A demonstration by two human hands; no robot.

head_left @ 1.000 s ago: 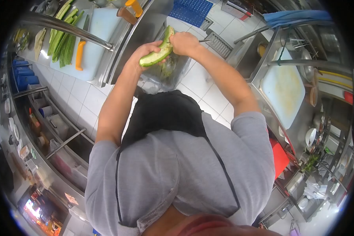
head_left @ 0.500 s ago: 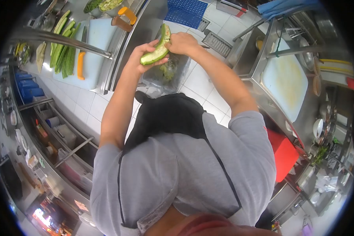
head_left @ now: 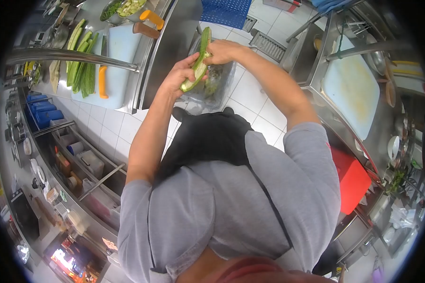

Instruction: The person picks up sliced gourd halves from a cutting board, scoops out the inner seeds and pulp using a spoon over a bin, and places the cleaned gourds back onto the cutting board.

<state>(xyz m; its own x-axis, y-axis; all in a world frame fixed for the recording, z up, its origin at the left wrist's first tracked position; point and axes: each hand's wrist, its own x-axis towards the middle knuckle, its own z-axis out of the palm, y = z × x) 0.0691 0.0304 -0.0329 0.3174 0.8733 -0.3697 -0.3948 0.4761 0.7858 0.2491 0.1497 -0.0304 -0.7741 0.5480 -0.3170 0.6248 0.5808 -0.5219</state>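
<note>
My left hand [head_left: 182,75] is wrapped round a halved long green gourd [head_left: 200,70], zucchini-like, its pale cut side partly showing. My right hand [head_left: 222,52] is closed against the middle of the gourd, its fingertips at the cut flesh. A thin, light tip shows beyond that wrist, but what the fingers grip is hidden. Below both hands stands a bin lined with a clear plastic bag [head_left: 219,96], with green and dark scraps inside.
On the left counter, a white cutting board [head_left: 120,61] carries long green gourd pieces [head_left: 82,66] and an orange-handled knife [head_left: 102,82]. Bowls of cut vegetables [head_left: 132,9] and an orange-capped bottle [head_left: 152,19] stand behind. Another board [head_left: 352,89] lies right, above a red container [head_left: 349,181].
The gourd has tilted more upright and shifted slightly right, and its cut face has turned partly away. My right hand has moved a little right along with it.
</note>
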